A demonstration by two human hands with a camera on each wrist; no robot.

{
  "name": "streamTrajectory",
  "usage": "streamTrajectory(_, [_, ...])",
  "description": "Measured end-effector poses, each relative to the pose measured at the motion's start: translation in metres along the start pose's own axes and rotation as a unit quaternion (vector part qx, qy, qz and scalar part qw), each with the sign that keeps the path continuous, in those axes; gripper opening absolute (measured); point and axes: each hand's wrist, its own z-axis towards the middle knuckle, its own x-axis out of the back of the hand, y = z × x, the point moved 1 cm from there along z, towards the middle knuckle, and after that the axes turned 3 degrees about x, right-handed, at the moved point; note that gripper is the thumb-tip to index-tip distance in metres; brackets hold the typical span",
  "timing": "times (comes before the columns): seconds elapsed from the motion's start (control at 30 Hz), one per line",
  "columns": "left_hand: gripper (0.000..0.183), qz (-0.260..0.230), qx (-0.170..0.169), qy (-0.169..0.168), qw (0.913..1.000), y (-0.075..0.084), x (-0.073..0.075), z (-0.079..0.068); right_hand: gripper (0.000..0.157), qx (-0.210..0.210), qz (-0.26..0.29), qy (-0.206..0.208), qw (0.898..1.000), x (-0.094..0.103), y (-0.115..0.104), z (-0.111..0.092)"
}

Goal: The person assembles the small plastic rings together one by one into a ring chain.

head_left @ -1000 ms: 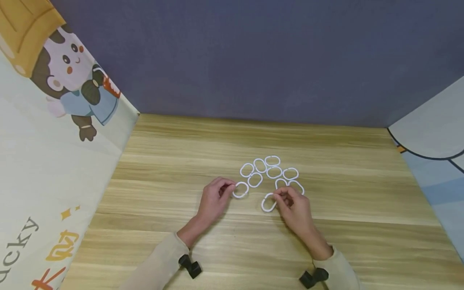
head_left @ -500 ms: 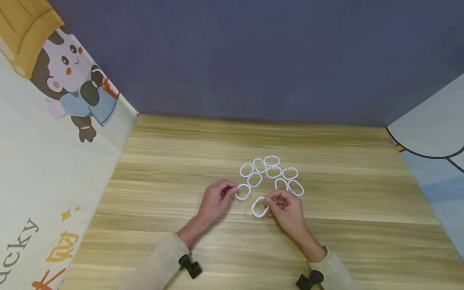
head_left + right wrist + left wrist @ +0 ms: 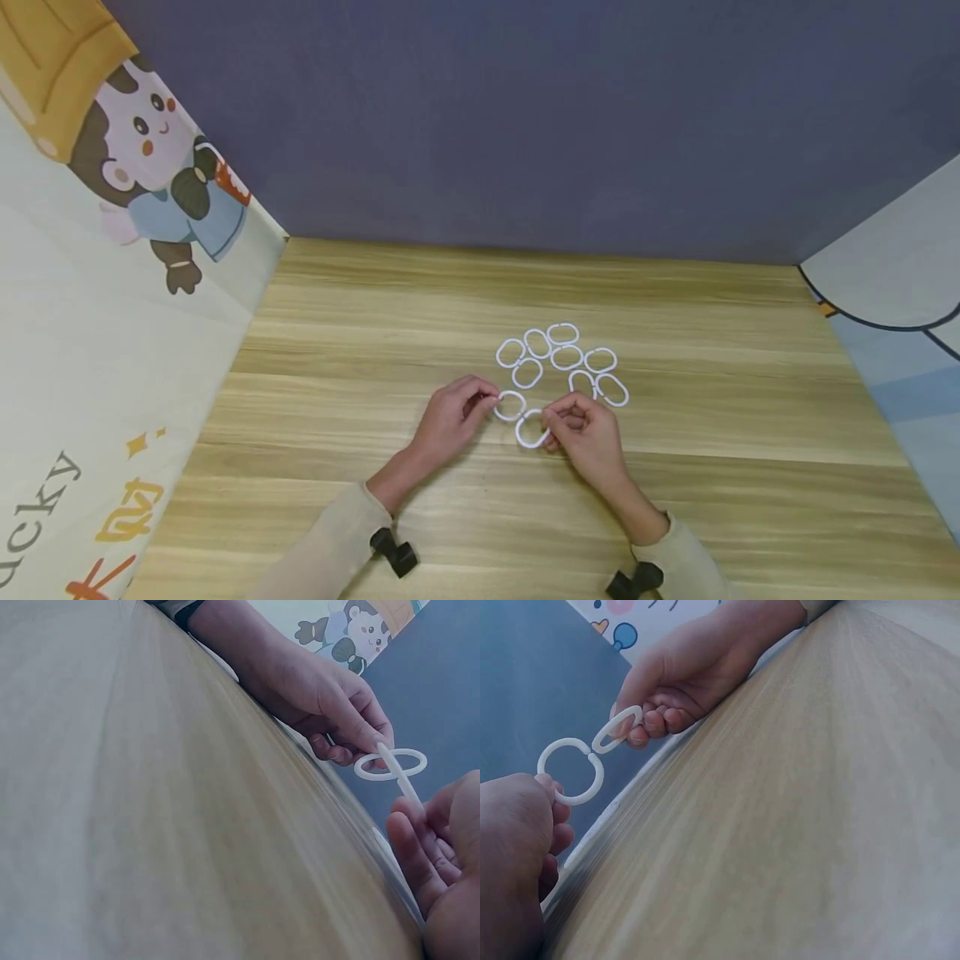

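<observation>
In the head view my left hand [image 3: 453, 419] pinches a white oval split ring [image 3: 510, 420] between thumb and fingertips. My right hand [image 3: 591, 437] pinches a second white split ring [image 3: 517, 432], just nearer to me and to the right. The left wrist view shows the small gap in the left hand's ring [image 3: 601, 777] facing the right hand's ring [image 3: 607, 727], their ends right at each other. From the right wrist the right hand's ring [image 3: 405, 782] is nearly edge-on and crosses over the left hand's ring [image 3: 422, 761]. Both rings are held up over the wooden table.
Several more white split rings [image 3: 527, 387] lie loosely grouped on the wooden table [image 3: 360, 317] beyond the hands. One of them [image 3: 573, 377] is partly covered by the right hand. A dark panel [image 3: 525, 125] stands behind, with a printed wall [image 3: 225, 317] at the left.
The right hand has carried its ring leftward and toward me, away from the group. The left hand has shifted slightly right and nearer, so the two held rings now meet in the head view.
</observation>
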Motion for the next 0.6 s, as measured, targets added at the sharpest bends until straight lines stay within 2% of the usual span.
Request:
streamTrajectory(0.2, [0.004,0.018,-0.041,-0.005,0.999,-0.0008,-0.0008,-0.0002,0.004,-0.022,-0.007,-0.004,1.0,-0.0001,-0.0004,0.0007])
streamTrajectory(0.37, [0.004,0.031,-0.08,-0.032,0.9958,-0.0011,-0.0015,-0.0008,0.004,-0.03,-0.015,-0.001,0.999,-0.0008,-0.0006,0.0012])
streamTrajectory(0.47, [0.004,0.039,-0.091,-0.046,0.994,-0.0015,-0.0018,-0.001,0.005,-0.027,-0.02,0.006,0.999,-0.0011,-0.001,0.0013])
streamTrajectory(0.6, [0.003,0.039,-0.097,-0.045,0.9935,-0.0013,-0.0017,-0.0008,0.007,-0.029,-0.013,0.026,0.999,-0.0006,-0.0015,0.0024])
